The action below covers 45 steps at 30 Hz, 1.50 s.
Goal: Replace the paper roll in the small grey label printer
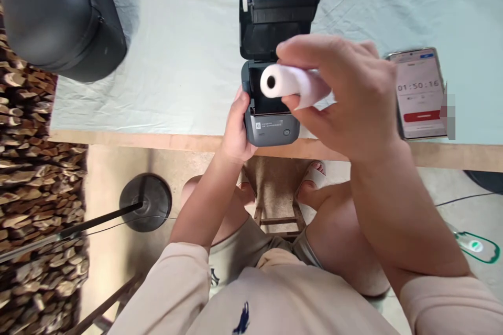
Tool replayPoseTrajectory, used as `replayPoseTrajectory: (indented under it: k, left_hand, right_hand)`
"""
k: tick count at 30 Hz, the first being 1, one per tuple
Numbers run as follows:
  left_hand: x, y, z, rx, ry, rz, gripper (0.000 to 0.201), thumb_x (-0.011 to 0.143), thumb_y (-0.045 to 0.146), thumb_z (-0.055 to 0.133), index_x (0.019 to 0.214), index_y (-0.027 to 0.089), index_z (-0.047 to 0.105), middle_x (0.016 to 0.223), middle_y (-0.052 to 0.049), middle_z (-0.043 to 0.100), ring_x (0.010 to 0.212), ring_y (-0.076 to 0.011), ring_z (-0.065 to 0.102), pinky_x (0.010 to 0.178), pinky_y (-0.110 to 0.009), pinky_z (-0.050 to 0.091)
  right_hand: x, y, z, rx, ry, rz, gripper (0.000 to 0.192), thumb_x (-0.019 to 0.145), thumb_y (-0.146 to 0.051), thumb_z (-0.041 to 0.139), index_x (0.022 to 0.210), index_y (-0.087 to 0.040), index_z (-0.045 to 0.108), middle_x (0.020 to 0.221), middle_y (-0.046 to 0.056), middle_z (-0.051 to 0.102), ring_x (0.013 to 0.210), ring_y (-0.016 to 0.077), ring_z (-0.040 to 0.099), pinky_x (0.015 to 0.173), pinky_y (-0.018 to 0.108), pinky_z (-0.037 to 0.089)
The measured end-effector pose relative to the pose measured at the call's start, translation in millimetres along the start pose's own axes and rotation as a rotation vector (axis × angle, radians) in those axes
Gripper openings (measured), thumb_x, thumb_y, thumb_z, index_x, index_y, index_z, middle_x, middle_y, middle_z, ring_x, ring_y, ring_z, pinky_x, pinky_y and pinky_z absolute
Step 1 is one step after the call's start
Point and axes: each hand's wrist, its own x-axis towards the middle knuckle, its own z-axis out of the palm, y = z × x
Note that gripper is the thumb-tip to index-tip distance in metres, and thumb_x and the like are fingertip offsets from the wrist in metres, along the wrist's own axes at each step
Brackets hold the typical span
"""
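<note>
A small dark grey label printer [271, 131] sits at the table's front edge, its black lid [281, 15] swung up and back. My left hand [238, 131] grips the printer's left side, thumb along the edge of the opening. In my right hand [346, 89] is a white paper roll [288, 84], pinched between thumb and fingers. The roll's near end, with a dark core hole, faces left, over the printer's hollow. Part of the roll's far end is hidden by my fingers.
A phone [420, 94] showing a timer lies right of my right hand. A black bag [66, 15] stands at the back left on the pale cloth [188, 52]. Below the table are a round stand base [145, 201] and a wooden stool [279, 221]. Stacked firewood [39, 209] fills the left.
</note>
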Motion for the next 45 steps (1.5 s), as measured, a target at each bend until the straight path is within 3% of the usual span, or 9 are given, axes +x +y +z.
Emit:
replayPoseTrajectory:
  k: [6,10,14,19,23,26,31,38,45]
  left_hand:
    - [0,-6,-3.6,-0.019,-0.107,0.065,0.032,0.088,0.04,0.059,0.114,0.022,0.058,0.11,-0.001,0.067,0.139,-0.0242,0.047,0.114,-0.038,0.044]
    - [1,-6,-2.5,-0.037,-0.095,0.054,0.03,0.088,0.042,0.059,0.111,0.022,0.06,0.112,-0.001,0.066,0.138,-0.0226,0.047,0.112,-0.033,0.046]
    - [3,-2,-5.5,-0.072,-0.07,-0.008,0.031,0.087,0.048,0.055,0.101,0.021,0.063,0.103,-0.004,0.07,0.133,-0.0226,0.053,0.104,-0.03,0.05]
    - [2,1,-10.9,-0.066,-0.057,-0.035,0.02,0.077,0.037,0.066,0.083,0.018,0.065,0.076,-0.002,0.067,0.104,-0.0222,0.069,0.075,-0.024,0.058]
    - [-2,0,-14.3,-0.042,-0.097,0.004,0.026,0.07,0.024,0.072,0.094,0.019,0.063,0.089,-0.002,0.071,0.111,-0.025,0.068,0.085,-0.031,0.06]
    - [-6,-3,-18.7,-0.013,-0.08,-0.013,0.041,0.065,0.025,0.078,0.102,0.023,0.06,0.1,-0.001,0.071,0.112,-0.0271,0.068,0.086,-0.035,0.062]
    - [-9,-4,-19.2,-0.012,-0.09,-0.029,0.04,0.065,0.038,0.076,0.099,0.021,0.063,0.1,-0.003,0.071,0.115,-0.0297,0.066,0.082,-0.035,0.063]
    - [-9,11,1.0,-0.105,-0.026,-0.132,0.068,0.082,0.074,0.038,0.113,0.019,0.064,0.109,-0.01,0.07,0.14,-0.0298,0.043,0.105,-0.037,0.051]
    - [-2,5,-4.4,-0.062,0.145,-0.053,0.034,0.09,0.04,0.039,0.085,0.018,0.064,0.091,-0.004,0.07,0.137,-0.0229,0.048,0.109,-0.034,0.049]
  right_hand:
    - [-1,4,22,-0.27,-0.091,0.034,0.018,0.09,-0.019,0.045,0.092,-0.026,0.062,0.082,-0.003,0.068,0.089,0.0184,0.064,0.079,0.036,0.037]
    - [-3,12,29,-0.175,-0.07,-0.009,0.018,0.086,-0.018,0.053,0.093,-0.029,0.066,0.1,-0.004,0.07,0.087,0.0159,0.063,0.078,0.034,0.037]
    - [-4,7,29,-0.036,0.066,-0.103,0.018,0.09,-0.024,0.052,0.079,-0.026,0.067,0.078,-0.003,0.067,0.071,0.0126,0.058,0.074,0.033,0.036]
    - [-4,0,26,0.157,-0.007,-0.233,0.014,0.084,-0.035,0.061,0.077,-0.025,0.067,0.076,-0.006,0.068,0.077,0.0123,0.062,0.075,0.032,0.038]
    - [0,7,26,0.42,0.203,-0.083,0.022,0.088,-0.03,0.056,0.068,-0.02,0.057,0.059,-0.003,0.056,0.056,0.0065,0.05,0.057,0.026,0.036]
    - [1,15,30,0.46,0.351,0.115,0.01,0.083,-0.026,0.058,0.077,-0.02,0.052,0.071,0.0,0.054,0.064,0.008,0.049,0.055,0.023,0.036]
    - [-1,14,33,0.448,0.026,0.247,0.035,0.078,-0.029,0.061,0.11,-0.024,0.05,0.116,0.006,0.055,0.105,0.0168,0.056,0.084,0.031,0.051]
    - [-1,-3,28,0.324,-0.141,0.223,0.041,0.076,-0.028,0.066,0.114,-0.03,0.051,0.119,0.003,0.057,0.11,0.0208,0.056,0.094,0.039,0.051]
    - [1,3,24,0.269,-0.119,0.227,0.039,0.077,-0.027,0.065,0.113,-0.029,0.049,0.118,0.001,0.059,0.107,0.0179,0.057,0.093,0.034,0.049]
